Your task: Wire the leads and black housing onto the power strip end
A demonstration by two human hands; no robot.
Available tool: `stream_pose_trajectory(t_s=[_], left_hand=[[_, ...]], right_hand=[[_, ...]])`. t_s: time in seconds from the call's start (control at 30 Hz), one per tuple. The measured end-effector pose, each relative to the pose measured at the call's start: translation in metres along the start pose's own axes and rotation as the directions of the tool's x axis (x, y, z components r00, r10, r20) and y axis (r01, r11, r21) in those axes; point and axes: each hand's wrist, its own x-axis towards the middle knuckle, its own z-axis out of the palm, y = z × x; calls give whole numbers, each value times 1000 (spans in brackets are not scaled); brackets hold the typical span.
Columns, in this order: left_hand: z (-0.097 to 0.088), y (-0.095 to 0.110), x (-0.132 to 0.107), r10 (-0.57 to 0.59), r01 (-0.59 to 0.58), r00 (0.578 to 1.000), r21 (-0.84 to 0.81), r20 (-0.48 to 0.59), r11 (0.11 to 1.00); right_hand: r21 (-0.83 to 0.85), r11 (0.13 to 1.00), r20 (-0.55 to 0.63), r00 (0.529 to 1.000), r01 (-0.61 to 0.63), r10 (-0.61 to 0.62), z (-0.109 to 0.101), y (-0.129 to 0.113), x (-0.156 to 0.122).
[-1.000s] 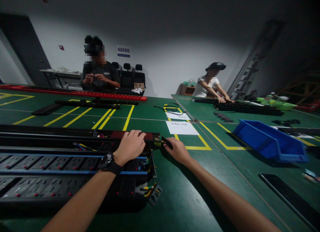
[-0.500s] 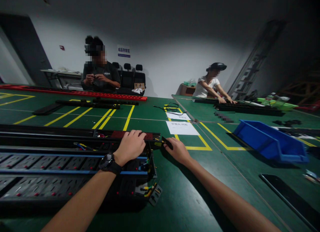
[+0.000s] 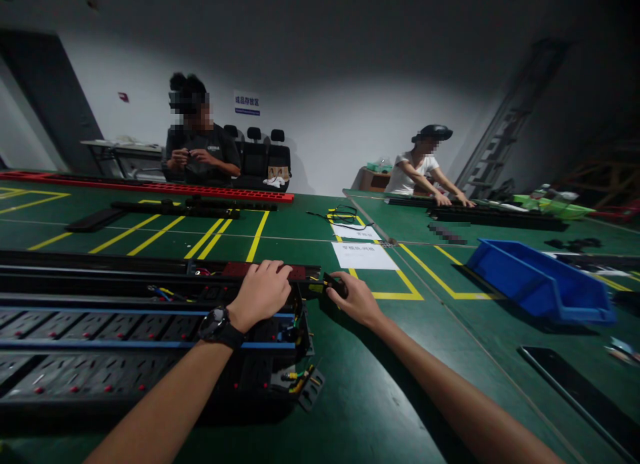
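A green worktable [image 3: 385, 391], lined with yellow tape [image 3: 257, 236], bears a long black socket strip edged in blue [image 3: 105, 325] on its near left. Beyond that lies a long black strip housing [image 3: 125, 275] with a dark red panel [image 3: 236, 269] near its right end. A blue plastic bin [image 3: 520, 287] sits well apart, on the right. The left hand [image 3: 263, 289] rests over the panel, fingers bent — I cannot tell whether they grip the housing. The right hand [image 3: 357, 299] pinches a small flat black end piece [image 3: 337, 285] between thumb and fingers — just beside the housing's right end.
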Motion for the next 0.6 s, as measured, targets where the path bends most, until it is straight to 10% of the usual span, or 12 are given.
stream_pose_trajectory(t_s=[0.37,0.6], left_hand=[[-2,1,0,-29,29,1000,-38,6,999],[-5,3,-2,-50,51,998,-25,34,998]], right_hand=[[266,937,-230,929,-228,291,-11,7,8],[136,987,-292,949,-81,118,-21,-15,-5]])
